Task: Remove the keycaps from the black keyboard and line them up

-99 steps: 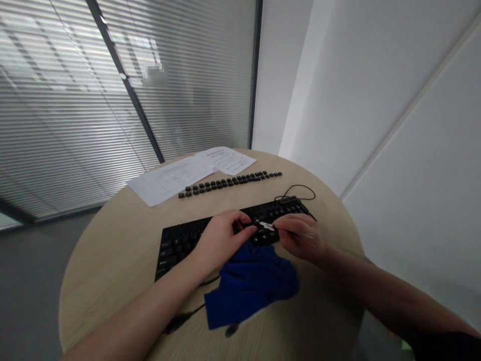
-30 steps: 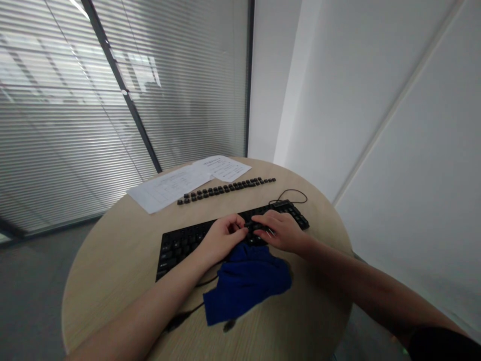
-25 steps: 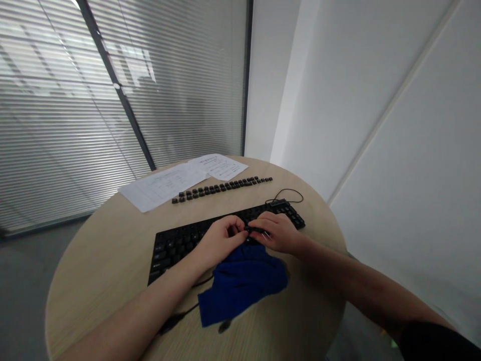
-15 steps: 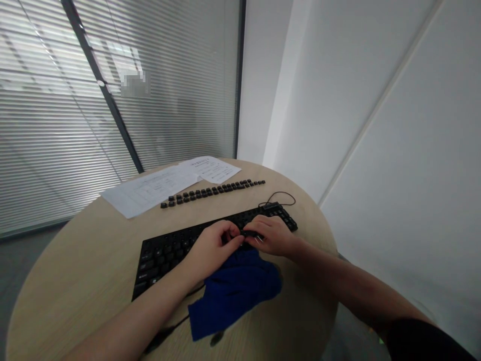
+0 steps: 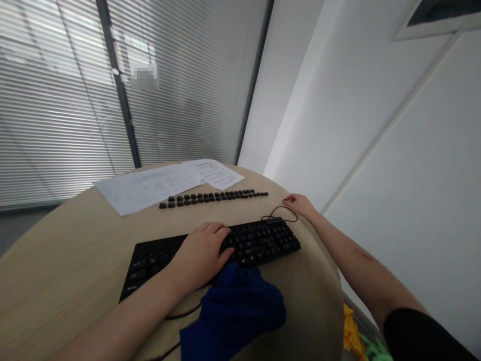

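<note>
A black keyboard [image 5: 259,243] lies at an angle on the round table. My left hand [image 5: 205,250] rests palm down across its middle, fingers stretched and thumb apart, hiding some keys. Out past the keyboard's far right corner, my right hand [image 5: 299,204] is low over the table's edge, its fingertips pinched on a small dark piece that looks like a keycap [image 5: 284,200]. Loose black keycaps [image 5: 205,198] stand in two rows behind the keyboard. Bunched against the keyboard's near side is a blue cloth [image 5: 244,306], close to my left thumb.
Printed sheets [image 5: 150,185] lie at the back left of the wooden table [image 5: 75,250]. A thin black cable [image 5: 291,210] loops near my right hand. White wall [image 5: 394,175] borders the right side. Yellow and green items [image 5: 351,331] are below the table's edge.
My right hand has left the keyboard and moved away to the far right. My left hand has opened out flat on the keys. The camera view has tilted and shifted.
</note>
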